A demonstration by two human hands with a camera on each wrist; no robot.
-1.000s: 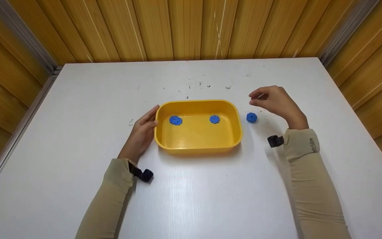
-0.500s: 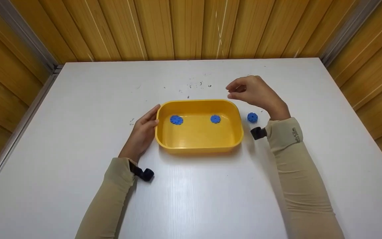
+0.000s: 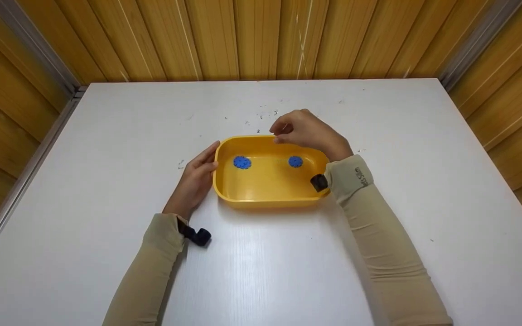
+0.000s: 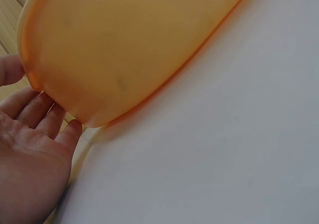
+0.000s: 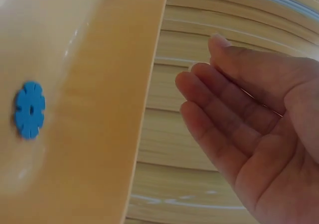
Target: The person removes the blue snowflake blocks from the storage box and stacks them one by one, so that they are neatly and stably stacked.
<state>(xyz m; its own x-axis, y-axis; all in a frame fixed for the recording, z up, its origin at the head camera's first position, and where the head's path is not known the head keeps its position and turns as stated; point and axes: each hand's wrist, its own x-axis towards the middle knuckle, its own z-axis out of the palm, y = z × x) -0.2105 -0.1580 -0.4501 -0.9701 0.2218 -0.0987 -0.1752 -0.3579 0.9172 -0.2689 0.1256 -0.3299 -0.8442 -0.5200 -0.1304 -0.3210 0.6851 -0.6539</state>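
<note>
A yellow plastic tub (image 3: 261,203) stands on the white table. My left hand (image 3: 196,179) grips its left end, with the thumb at the rim and the fingers along the outer wall. Inside the tub lie blue notched discs: one (image 3: 295,161) towards the right and what looks like an overlapping group (image 3: 242,162) towards the left. My right hand (image 3: 308,130) hovers over the tub's far rim. Its fingers are loosely bent, thumb apart from them, and the right wrist view shows nothing held in the hand (image 5: 259,119).
White table surface (image 3: 243,267) surrounds the tub, with small dark marks (image 3: 268,112) beyond it. Yellow wood-look panels (image 3: 256,40) rise behind the table and at both sides. A black wrist camera (image 3: 319,182) on my right sleeve overlaps the tub's right end.
My right hand has moved left, from beyond the tub's right side to above its far rim. The blue disc seen on the table right of the tub is now hidden behind my right forearm.
</note>
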